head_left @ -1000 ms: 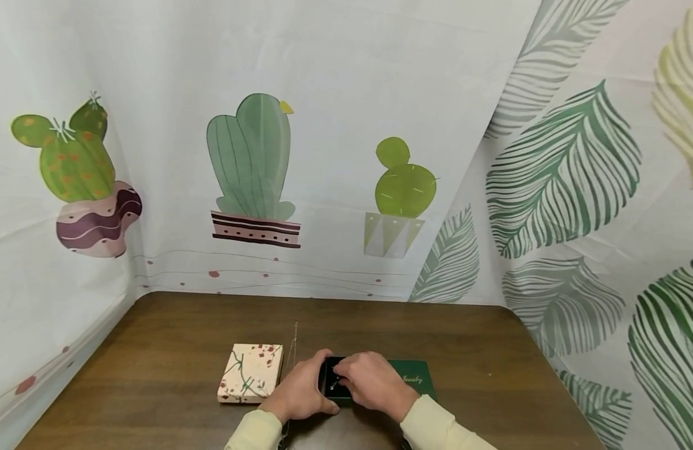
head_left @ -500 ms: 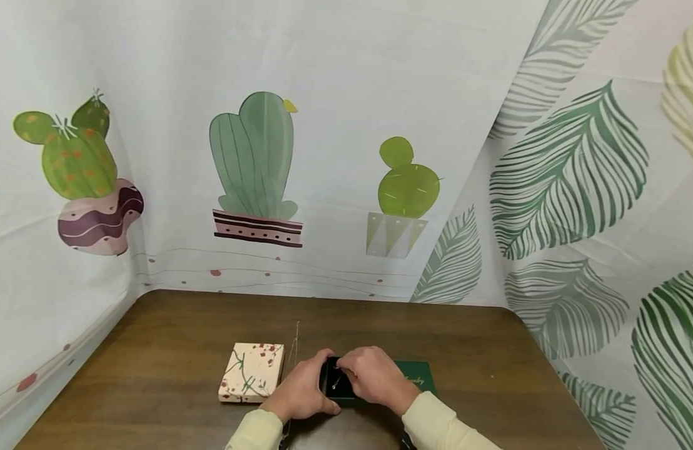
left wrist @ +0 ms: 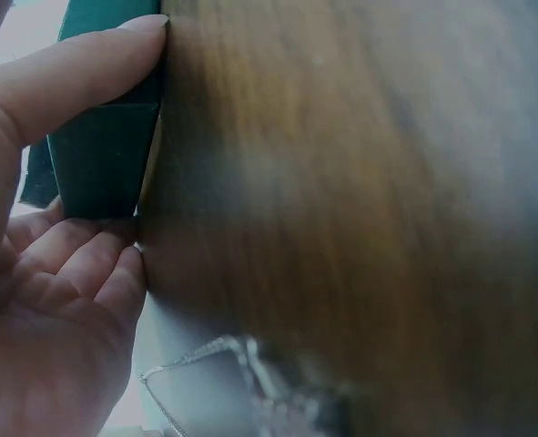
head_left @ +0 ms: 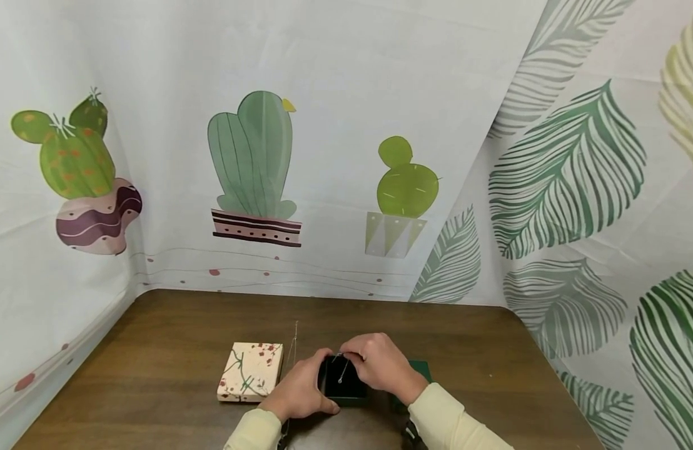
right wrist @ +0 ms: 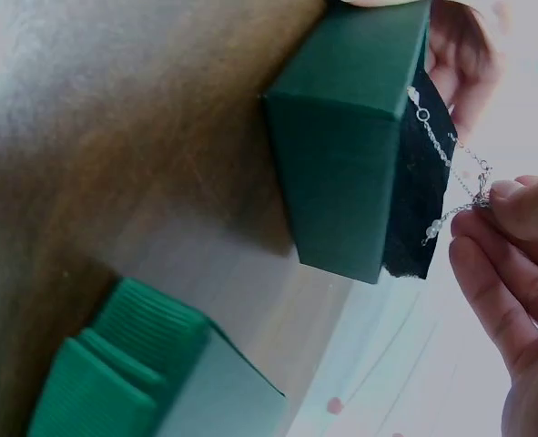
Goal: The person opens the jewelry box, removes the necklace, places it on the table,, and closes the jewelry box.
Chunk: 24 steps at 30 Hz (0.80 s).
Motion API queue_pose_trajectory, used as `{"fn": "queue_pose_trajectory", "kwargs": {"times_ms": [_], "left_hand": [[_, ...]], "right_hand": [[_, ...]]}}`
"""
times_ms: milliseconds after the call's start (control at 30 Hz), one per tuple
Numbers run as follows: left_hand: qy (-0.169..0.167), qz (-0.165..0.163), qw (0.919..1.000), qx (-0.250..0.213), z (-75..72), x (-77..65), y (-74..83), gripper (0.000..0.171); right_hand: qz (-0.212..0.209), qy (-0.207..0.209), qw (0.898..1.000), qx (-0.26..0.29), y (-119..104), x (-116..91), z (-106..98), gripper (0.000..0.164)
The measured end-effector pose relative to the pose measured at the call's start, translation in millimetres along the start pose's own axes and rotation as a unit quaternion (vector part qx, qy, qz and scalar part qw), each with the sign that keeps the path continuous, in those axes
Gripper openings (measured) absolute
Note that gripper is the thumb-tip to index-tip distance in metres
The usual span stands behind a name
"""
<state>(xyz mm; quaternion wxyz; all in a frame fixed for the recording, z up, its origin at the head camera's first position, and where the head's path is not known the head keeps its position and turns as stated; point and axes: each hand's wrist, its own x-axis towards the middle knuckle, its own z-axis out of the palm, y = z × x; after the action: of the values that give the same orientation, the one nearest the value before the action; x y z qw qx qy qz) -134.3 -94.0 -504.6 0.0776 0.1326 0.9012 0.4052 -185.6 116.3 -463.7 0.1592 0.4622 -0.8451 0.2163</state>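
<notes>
My left hand (head_left: 304,384) grips a small dark green jewelry box (head_left: 346,400), thumb on the near side and fingers at the far side. A black insert (right wrist: 414,205) shows above the box's rim in the right wrist view. Over the box, my right hand (head_left: 380,365) pinches a thin silver chain (right wrist: 438,153) between thumb and fingertips. The chain hangs in loops against the insert, with a clasp and small clear beads (right wrist: 434,229) on it. In the left wrist view the thumb (left wrist: 96,68) lies along the green box wall.
A cream floral box (head_left: 249,372) sits left of my left hand. Beside it another thin chain (head_left: 294,340) lies on the brown table (head_left: 211,319). A green lid (head_left: 421,370) lies to the right, mostly hidden behind my right wrist. A printed curtain (head_left: 335,75) hangs behind the table.
My right hand has moved up and slightly right, lifting the chain from low over the insert and uncovering more black. It hides more of the lid. The left hand stays on the box.
</notes>
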Motion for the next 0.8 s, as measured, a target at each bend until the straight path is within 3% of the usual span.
{"fn": "queue_pose_trajectory", "kwargs": {"times_ms": [300,633,800], "left_hand": [[0.001,0.003,1.0,-0.003,0.8,0.7,-0.4,0.103],[-0.005,-0.015,0.9998,0.009,0.8,-0.3,1.8,0.11],[-0.003,-0.004,1.0,0.003,0.5,-1.2,3.0,0.105]], "right_hand": [[0.007,0.011,1.0,0.008,-1.9,4.1,-10.7,0.012],[0.004,0.041,0.999,0.004,1.1,8.9,-20.6,0.012],[0.009,0.025,0.999,0.027,1.1,7.2,-21.4,0.011]]}}
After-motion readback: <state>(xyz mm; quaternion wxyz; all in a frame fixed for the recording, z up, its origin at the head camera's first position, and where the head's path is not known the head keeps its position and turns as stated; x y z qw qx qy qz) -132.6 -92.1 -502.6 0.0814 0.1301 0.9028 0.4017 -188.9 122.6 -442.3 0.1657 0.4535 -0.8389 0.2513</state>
